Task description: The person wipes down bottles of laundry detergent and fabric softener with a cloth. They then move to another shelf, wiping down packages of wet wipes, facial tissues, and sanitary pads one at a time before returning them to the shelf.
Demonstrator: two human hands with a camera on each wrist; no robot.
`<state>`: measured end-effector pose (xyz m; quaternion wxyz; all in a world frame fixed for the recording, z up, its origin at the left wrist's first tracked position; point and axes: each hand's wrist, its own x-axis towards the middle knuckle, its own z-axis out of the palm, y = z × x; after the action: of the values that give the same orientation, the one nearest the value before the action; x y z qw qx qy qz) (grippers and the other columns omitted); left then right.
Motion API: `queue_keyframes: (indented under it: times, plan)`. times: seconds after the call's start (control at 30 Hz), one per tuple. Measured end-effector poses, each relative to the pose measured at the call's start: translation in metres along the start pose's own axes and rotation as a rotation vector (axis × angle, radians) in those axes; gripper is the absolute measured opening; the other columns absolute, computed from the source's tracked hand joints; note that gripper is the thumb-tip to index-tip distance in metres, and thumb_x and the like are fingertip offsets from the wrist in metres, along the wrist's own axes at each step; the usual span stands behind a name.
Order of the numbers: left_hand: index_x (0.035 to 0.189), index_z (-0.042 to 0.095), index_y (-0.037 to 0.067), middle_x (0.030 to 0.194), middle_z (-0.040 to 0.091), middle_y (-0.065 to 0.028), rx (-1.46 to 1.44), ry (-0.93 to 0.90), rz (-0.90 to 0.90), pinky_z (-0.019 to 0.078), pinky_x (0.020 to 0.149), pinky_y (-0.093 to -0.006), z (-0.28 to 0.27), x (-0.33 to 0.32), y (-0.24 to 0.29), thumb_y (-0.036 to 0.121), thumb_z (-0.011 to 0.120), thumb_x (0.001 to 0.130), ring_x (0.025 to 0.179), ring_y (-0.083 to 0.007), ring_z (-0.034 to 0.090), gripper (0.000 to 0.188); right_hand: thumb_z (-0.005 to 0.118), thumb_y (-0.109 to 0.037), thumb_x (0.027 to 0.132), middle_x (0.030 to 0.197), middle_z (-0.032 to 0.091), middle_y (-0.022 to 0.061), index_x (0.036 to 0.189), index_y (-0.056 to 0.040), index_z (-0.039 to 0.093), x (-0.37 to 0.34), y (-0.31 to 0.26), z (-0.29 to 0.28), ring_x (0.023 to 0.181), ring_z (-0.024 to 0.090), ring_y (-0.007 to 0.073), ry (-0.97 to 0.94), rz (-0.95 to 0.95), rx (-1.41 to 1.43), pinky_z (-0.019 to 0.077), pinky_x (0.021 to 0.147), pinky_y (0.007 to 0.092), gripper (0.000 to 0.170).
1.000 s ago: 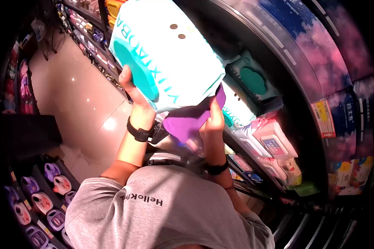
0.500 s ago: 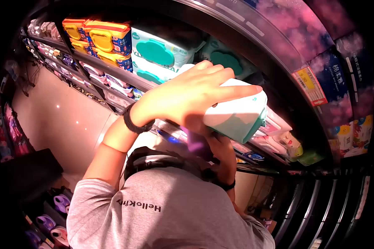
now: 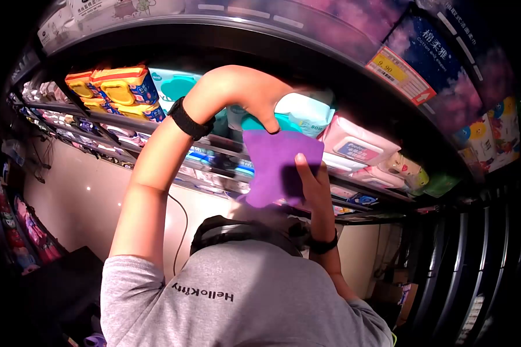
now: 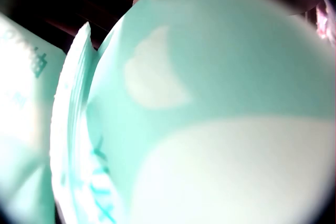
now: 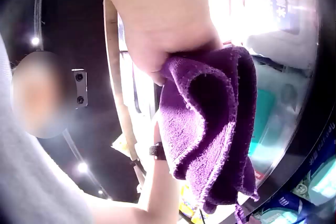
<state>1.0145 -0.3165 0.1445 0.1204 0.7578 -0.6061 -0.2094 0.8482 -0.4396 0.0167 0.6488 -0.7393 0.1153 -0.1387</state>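
Gripped a wipes pack (image 3: pixel 309 110) with the left hand (image 3: pixel 255 94) at the far shelf (image 3: pixel 130 123), just left of a pink pack (image 3: pixel 359 143), maybe to keep it steady. Pinched a purple cloth (image 3: pixel 266 156) nearer, in the right hand (image 3: pixel 315 188), probably to let it hang free.

a limp purple cloth (image 3: pixel 279 165) hangs from the right hand (image 3: pixel 312 184) near a teal-lidded white pack (image 3: pixel 314 110) the left hand (image 3: pixel 257 92) grips.
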Motion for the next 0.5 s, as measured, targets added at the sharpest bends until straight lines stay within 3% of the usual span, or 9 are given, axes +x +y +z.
queue_keyframes:
  times: [0.07,0.13,0.17,0.23,0.27,0.3,0.37,0.4,0.5]
  plan:
    - [0.118,0.049,0.010,0.097,0.060,-0.0136,0.171,0.249,0.003,0.0461,0.072,-0.0324,0.014,-0.005,0.002,0.021,0.069,0.058,0.086,-0.0292,0.057,0.064,0.050,-0.028,0.087,0.079,0.059,0.0060,0.098,0.0016,0.056,0.011,-0.008,0.005,0.073,0.053,0.0138,-0.038,-0.017,-0.001,0.0420,0.070,0.0276,0.032]
    - [0.114,0.052,0.013,0.091,0.059,-0.0130,0.333,0.504,0.031,0.0453,0.069,-0.0340,0.030,-0.010,-0.009,0.027,0.070,0.063,0.083,-0.0298,0.056,0.056,0.050,-0.027,0.086,0.079,0.060,0.0109,0.097,0.0013,0.057,0.020,-0.003,0.011,0.070,0.055,0.0182,-0.052,-0.088,-0.192,0.0431,0.068,0.0294,0.031]
    - [0.114,0.052,0.014,0.095,0.057,-0.0134,0.441,0.660,0.017,0.0436,0.072,-0.0354,0.035,-0.013,-0.005,0.031,0.070,0.063,0.085,-0.0303,0.054,0.057,0.050,-0.026,0.086,0.079,0.060,0.0145,0.096,0.0005,0.057,0.022,-0.004,0.016,0.069,0.056,0.0216,-0.087,0.004,-0.239,0.0440,0.067,0.0301,0.030]
    - [0.115,0.051,0.016,0.107,0.047,-0.0140,0.662,1.046,0.033,0.0369,0.080,-0.0410,0.054,-0.016,-0.010,0.038,0.070,0.062,0.093,-0.0312,0.046,0.060,0.052,-0.020,0.085,0.078,0.060,0.0135,0.095,0.0009,0.057,0.027,0.000,0.027,0.070,0.057,0.0213,-0.120,-0.219,-0.260,0.0447,0.065,0.0302,0.024]
    - [0.118,0.049,0.015,0.115,0.042,-0.0132,0.552,1.020,-0.073,0.0310,0.088,-0.0486,0.062,-0.019,-0.009,0.035,0.071,0.063,0.103,-0.0315,0.041,0.062,0.052,-0.018,0.085,0.078,0.060,0.0133,0.094,0.0013,0.056,0.031,0.001,0.032,0.070,0.057,0.0213,-0.148,-0.301,-0.224,0.0449,0.065,0.0304,0.022]
    - [0.118,0.048,0.015,0.115,0.042,-0.0130,0.560,1.099,-0.057,0.0282,0.091,-0.0506,0.071,-0.023,-0.012,0.034,0.071,0.064,0.105,-0.0312,0.040,0.062,0.053,-0.015,0.084,0.077,0.060,0.0134,0.093,0.0025,0.056,0.036,0.002,0.036,0.069,0.057,0.0201,-0.111,-0.398,-0.246,0.0449,0.064,0.0297,0.020]
    - [0.119,0.048,0.014,0.119,0.041,-0.0118,0.540,1.233,-0.042,0.0207,0.098,-0.0544,0.088,-0.038,-0.022,0.031,0.072,0.064,0.112,-0.0311,0.037,0.062,0.050,-0.018,0.087,0.076,0.060,0.0085,0.093,0.0017,0.058,0.043,0.004,0.037,0.072,0.055,0.0139,-0.089,-0.209,-0.058,0.0436,0.064,0.0267,0.022]
    - [0.116,0.050,0.012,0.117,0.042,-0.0117,0.438,1.303,-0.079,0.0226,0.096,-0.0563,0.097,-0.053,-0.023,0.024,0.069,0.068,0.111,-0.0300,0.039,0.053,0.049,-0.019,0.088,0.077,0.060,0.0063,0.094,0.0013,0.058,0.049,0.009,0.037,0.073,0.054,0.0118,-0.088,-0.138,0.058,0.0429,0.065,0.0256,0.023]
    - [0.112,0.051,0.007,0.113,0.044,-0.0133,0.227,1.369,-0.235,0.0306,0.092,-0.0476,0.125,-0.090,-0.045,0.014,0.064,0.070,0.105,-0.0315,0.042,0.045,0.047,-0.017,0.089,0.088,0.060,0.0043,0.098,0.0029,0.058,0.056,0.007,0.044,0.081,0.053,0.0103,-0.050,-0.220,0.136,0.0407,0.075,0.0232,0.025]
